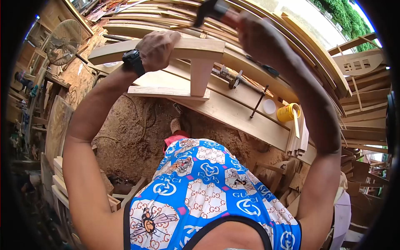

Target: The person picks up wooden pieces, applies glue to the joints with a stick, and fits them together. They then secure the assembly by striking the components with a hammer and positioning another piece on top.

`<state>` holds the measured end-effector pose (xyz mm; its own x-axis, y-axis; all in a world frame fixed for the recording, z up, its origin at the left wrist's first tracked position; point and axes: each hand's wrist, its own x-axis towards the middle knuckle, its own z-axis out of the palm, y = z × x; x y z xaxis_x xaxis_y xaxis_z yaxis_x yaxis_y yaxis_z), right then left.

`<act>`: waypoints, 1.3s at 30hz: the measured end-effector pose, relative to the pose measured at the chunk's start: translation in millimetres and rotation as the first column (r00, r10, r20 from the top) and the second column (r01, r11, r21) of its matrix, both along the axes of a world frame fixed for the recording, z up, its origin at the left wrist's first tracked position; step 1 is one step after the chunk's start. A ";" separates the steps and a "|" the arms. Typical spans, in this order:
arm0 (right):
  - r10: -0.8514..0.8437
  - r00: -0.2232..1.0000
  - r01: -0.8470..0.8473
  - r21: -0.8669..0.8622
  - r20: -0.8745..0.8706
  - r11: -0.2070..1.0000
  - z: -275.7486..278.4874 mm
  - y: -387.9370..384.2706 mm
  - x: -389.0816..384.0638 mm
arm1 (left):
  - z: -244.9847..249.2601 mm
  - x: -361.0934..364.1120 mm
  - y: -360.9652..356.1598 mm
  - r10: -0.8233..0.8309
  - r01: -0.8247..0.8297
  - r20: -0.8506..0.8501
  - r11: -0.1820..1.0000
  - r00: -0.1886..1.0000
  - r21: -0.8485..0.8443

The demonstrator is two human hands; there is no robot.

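My left hand point(157, 50), below a black wristwatch point(133, 62), is wrapped over the top rail of a pale wooden frame point(200, 49). An upright piece joins that curved rail to a shorter lower rail. My right hand point(260, 35) is raised at the upper right and closed round the handle of a hammer point(212, 10). The dark hammer head hangs in the air above the frame's far side, apart from the wood. Some blur covers the hammer and the right hand.
A bench of planks point(233, 112) bears a metal clamp point(235, 79), a yellow tub point(287, 112) with a stick in it and a white lid point(269, 106). Long boards point(316, 62) are stacked behind. Sawdust point(125, 125) covers the floor; a fan point(63, 41) stands at the left.
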<state>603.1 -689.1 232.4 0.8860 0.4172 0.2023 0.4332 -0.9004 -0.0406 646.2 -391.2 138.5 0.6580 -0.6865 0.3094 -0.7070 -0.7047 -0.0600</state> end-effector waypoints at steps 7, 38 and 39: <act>0.050 0.998 -0.047 0.077 -0.028 0.996 -0.6 -12.2 9.1 | 6.0 -3.8 -4.9 -0.065 0.070 0.065 0.995 0.996 -0.076; -0.063 0.473 0.835 0.424 -0.879 0.350 -318.7 -98.8 -104.1 | 52.3 -1.7 13.6 0.024 0.187 -0.977 0.980 0.210 0.064; -0.031 0.435 0.841 0.394 -0.900 0.370 -327.2 -96.6 -114.5 | 56.5 -7.0 7.9 0.093 0.173 -0.988 0.978 0.120 0.113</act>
